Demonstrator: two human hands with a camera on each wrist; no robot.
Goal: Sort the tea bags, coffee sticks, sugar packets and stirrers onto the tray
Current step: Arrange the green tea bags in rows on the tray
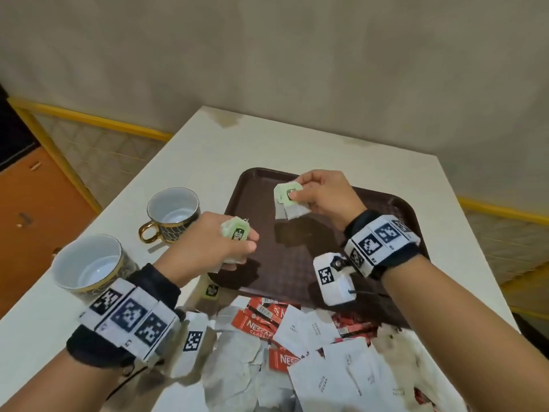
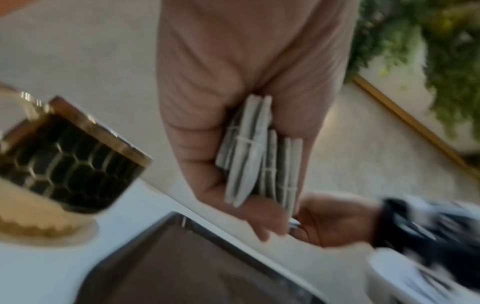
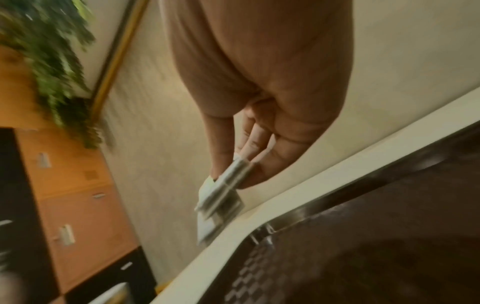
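Note:
A dark brown tray [image 1: 297,272] lies on the white table. My right hand [image 1: 323,194] hovers over the tray's far left part and pinches a few tea bags [image 1: 287,200] by their green tags; the same tea bags [image 3: 221,195] show edge-on in the right wrist view. My left hand [image 1: 219,242] is at the tray's left edge, its fingers curled round a stack of tea bags [image 1: 236,231]. The stack of tea bags [image 2: 257,156] sits in the palm in the left wrist view. Loose tea bags [image 1: 237,367], red coffee sticks [image 1: 258,322] and white sugar packets [image 1: 335,376] are heaped at the near edge.
Two cups with gold rims stand left of the tray: one cup [image 1: 173,214] farther off, the other cup [image 1: 89,266] by my left wrist. A single tea bag [image 1: 211,289] lies near the tray's near left corner. The wall runs behind the table.

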